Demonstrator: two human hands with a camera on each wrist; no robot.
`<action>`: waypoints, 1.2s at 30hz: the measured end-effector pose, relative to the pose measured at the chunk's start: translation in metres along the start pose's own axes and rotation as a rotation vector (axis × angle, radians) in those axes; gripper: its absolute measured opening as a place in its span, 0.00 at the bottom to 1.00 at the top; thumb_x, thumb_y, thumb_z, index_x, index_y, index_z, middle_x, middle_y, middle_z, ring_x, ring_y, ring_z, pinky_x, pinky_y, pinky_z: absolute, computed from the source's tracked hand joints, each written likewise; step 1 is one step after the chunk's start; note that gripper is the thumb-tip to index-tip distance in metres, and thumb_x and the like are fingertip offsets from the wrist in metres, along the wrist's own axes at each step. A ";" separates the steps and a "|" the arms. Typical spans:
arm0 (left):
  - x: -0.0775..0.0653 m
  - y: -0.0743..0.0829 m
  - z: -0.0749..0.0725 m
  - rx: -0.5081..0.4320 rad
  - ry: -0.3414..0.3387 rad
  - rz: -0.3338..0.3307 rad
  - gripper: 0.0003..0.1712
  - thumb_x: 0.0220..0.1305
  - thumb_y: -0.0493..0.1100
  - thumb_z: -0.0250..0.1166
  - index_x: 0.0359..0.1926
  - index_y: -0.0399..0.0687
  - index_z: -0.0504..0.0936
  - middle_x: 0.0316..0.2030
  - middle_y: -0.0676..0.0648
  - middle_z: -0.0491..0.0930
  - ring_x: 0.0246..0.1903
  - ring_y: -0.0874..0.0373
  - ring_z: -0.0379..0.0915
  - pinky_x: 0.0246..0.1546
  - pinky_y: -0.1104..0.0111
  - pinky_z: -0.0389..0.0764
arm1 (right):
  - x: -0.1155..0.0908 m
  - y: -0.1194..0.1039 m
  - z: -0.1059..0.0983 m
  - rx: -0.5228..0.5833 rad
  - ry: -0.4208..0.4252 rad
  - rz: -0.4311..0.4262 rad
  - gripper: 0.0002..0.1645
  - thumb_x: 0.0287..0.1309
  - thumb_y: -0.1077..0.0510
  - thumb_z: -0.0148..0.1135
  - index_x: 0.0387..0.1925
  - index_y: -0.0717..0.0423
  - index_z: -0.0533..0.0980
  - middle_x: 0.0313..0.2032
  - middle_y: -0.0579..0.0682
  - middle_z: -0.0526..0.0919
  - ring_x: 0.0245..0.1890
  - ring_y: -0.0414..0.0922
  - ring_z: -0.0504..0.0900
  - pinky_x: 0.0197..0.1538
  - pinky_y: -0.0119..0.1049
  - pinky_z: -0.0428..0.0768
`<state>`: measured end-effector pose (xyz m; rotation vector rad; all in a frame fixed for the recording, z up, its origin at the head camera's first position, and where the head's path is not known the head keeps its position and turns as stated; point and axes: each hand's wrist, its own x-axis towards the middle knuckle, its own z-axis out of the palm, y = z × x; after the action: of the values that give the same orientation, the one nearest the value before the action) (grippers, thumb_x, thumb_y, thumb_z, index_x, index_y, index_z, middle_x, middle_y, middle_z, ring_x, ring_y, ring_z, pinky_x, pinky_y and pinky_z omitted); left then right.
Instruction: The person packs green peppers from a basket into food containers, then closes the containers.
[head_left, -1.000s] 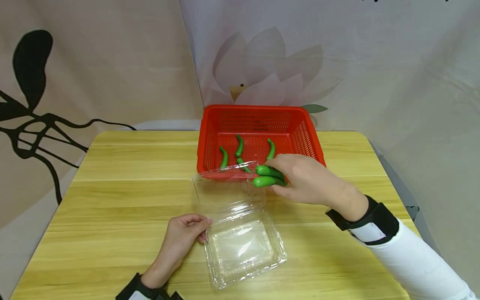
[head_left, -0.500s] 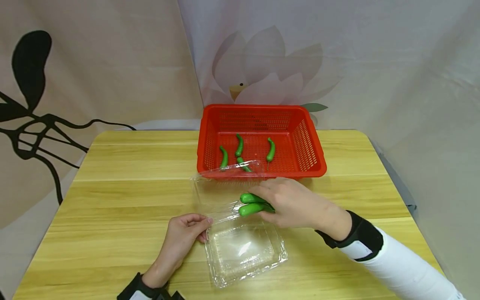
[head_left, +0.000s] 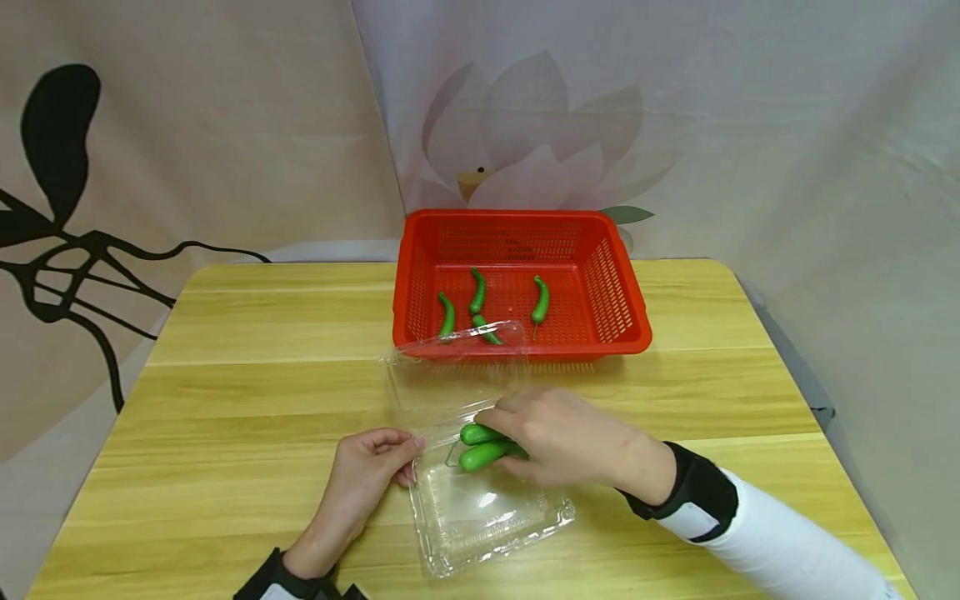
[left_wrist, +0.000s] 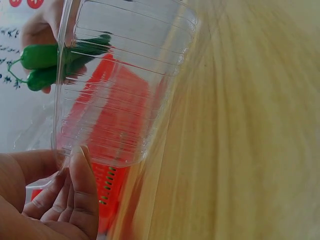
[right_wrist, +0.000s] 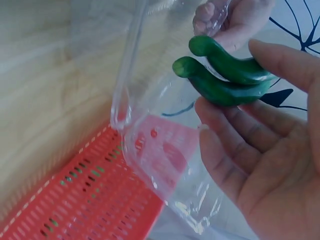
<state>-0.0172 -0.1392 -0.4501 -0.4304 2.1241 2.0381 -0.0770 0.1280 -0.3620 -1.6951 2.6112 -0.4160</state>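
Note:
Two green peppers (head_left: 483, 454) are pinched side by side in my right hand (head_left: 558, 437), over the back part of a clear plastic clamshell box (head_left: 487, 517). In the right wrist view the peppers (right_wrist: 230, 80) lie between thumb and fingers, curved ends showing. My left hand (head_left: 375, 467) pinches the box's left edge between thumb and fingers; the left wrist view shows the thumb (left_wrist: 82, 185) on the rim. The box lies opened on the table, its lid (head_left: 457, 383) leaning back over the front rim of a red basket.
The red plastic basket (head_left: 615, 346) stands at the back of the wooden table (head_left: 262, 400). Several green peppers lie spread inside it, among them one pepper (head_left: 541, 300) toward the right. A printed cloth (head_left: 750, 125) hangs behind the table.
My right hand has carried the two peppers from the basket's front edge toward me and leftward, over the box. The left hand and the box have stayed put.

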 end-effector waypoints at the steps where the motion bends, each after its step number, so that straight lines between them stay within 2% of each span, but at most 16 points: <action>1: 0.000 0.000 0.000 0.001 0.001 0.000 0.07 0.64 0.34 0.75 0.37 0.30 0.88 0.21 0.40 0.84 0.17 0.57 0.77 0.21 0.69 0.82 | 0.000 -0.001 0.002 -0.001 -0.010 -0.001 0.25 0.57 0.53 0.77 0.53 0.56 0.80 0.40 0.43 0.84 0.39 0.39 0.82 0.46 0.33 0.83; 11: 0.000 -0.001 -0.001 -0.004 0.002 0.007 0.07 0.64 0.34 0.75 0.37 0.30 0.88 0.23 0.38 0.84 0.17 0.57 0.78 0.22 0.69 0.82 | 0.005 -0.012 0.022 0.003 -0.071 0.009 0.18 0.61 0.49 0.73 0.50 0.50 0.81 0.34 0.38 0.81 0.34 0.35 0.79 0.41 0.32 0.82; 22: 0.000 -0.002 -0.001 -0.011 -0.004 0.006 0.08 0.64 0.34 0.75 0.37 0.30 0.88 0.23 0.37 0.84 0.17 0.56 0.77 0.21 0.69 0.82 | 0.007 -0.016 0.040 -0.045 -0.143 -0.009 0.15 0.56 0.50 0.75 0.40 0.49 0.78 0.29 0.37 0.77 0.29 0.34 0.77 0.35 0.31 0.79; 26: 0.000 -0.002 -0.001 -0.010 -0.004 0.009 0.08 0.64 0.35 0.75 0.37 0.30 0.88 0.22 0.38 0.84 0.17 0.56 0.77 0.21 0.69 0.82 | 0.007 -0.016 0.043 -0.028 -0.178 0.014 0.14 0.55 0.53 0.75 0.37 0.49 0.77 0.27 0.36 0.73 0.27 0.33 0.73 0.32 0.30 0.77; 30: 0.000 -0.002 -0.001 -0.006 -0.002 0.009 0.08 0.64 0.35 0.75 0.37 0.31 0.88 0.22 0.38 0.84 0.17 0.56 0.77 0.22 0.69 0.82 | 0.007 -0.018 0.043 -0.026 -0.203 0.031 0.14 0.54 0.53 0.77 0.37 0.49 0.78 0.26 0.36 0.73 0.27 0.34 0.73 0.33 0.31 0.77; 36: 0.000 -0.001 0.000 0.000 0.003 0.001 0.09 0.63 0.36 0.76 0.37 0.31 0.89 0.23 0.38 0.84 0.17 0.56 0.77 0.22 0.69 0.82 | 0.009 -0.019 0.049 -0.100 -0.225 0.015 0.14 0.53 0.52 0.77 0.35 0.48 0.79 0.27 0.37 0.76 0.28 0.35 0.76 0.34 0.33 0.80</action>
<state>-0.0167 -0.1398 -0.4514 -0.4330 2.1261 2.0388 -0.0570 0.1020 -0.4043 -1.6394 2.5178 -0.0878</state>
